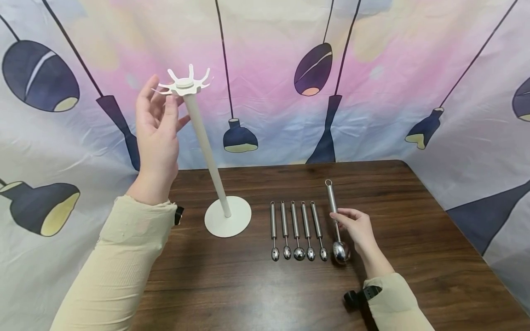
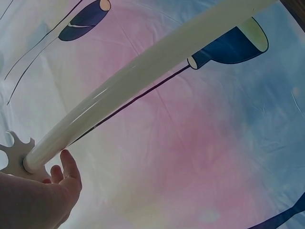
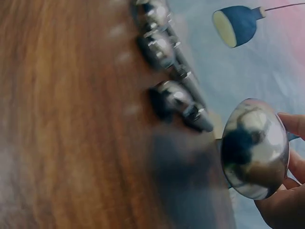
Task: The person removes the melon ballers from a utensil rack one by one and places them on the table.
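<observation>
Right hand point(image 1: 358, 227): fingers point(image 1: 342, 214) curled round the mid-handle of the largest scoop point(image 1: 336, 225), pinching it. Polished steel, slim round handle with a small hanging ring at the far end, a mirror-bright round bowl point(image 3: 255, 148) at the near end, just below the fingers. Long axis running away from the person, ring pointing to the desk's far edge, bowl toward the near edge, close to the desk point(image 1: 414, 239); touching it or not, impossible to tell.

Just left of these fingers: five smaller scoops point(image 1: 296, 230) side by side on the desk, parallel, bowls near.

Left hand point(image 1: 157, 138): raised, fingers point(image 1: 146, 99) straight and relaxed, spread just beside the top of the white stand point(image 1: 207, 151), gripping nothing. Stand's pole tilted slightly, hooked crown point(image 1: 184, 83) just above the fingertips, round base point(image 1: 227, 216) on the desk, below and right of the wrist.
</observation>
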`<action>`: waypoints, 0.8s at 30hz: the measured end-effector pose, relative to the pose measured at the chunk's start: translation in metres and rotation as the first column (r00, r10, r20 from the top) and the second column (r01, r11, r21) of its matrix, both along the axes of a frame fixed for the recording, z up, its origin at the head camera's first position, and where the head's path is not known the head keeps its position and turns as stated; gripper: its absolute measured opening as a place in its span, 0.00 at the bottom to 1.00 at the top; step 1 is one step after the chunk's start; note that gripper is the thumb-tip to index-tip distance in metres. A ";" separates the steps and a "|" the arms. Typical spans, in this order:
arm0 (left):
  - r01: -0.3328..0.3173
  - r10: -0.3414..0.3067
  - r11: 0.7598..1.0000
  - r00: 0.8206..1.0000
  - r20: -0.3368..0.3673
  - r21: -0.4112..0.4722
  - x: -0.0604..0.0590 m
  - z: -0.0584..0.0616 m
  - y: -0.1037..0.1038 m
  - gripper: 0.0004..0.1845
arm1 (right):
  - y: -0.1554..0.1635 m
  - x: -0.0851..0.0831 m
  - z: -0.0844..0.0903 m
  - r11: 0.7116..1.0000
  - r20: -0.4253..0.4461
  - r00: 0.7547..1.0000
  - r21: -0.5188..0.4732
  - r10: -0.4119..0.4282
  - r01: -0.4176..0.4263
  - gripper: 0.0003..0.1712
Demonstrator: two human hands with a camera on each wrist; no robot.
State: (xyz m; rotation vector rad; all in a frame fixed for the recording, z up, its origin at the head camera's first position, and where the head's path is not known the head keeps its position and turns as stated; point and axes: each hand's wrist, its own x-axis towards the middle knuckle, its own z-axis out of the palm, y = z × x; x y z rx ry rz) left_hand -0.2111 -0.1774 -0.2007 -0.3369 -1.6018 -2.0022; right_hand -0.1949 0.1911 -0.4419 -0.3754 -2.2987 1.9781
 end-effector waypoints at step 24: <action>-0.031 0.028 0.997 0.998 -0.059 -0.065 0.031 -0.030 -0.001 0.26 | 0.005 -0.018 -0.027 0.971 0.153 0.985 0.213 0.077 -0.109 0.22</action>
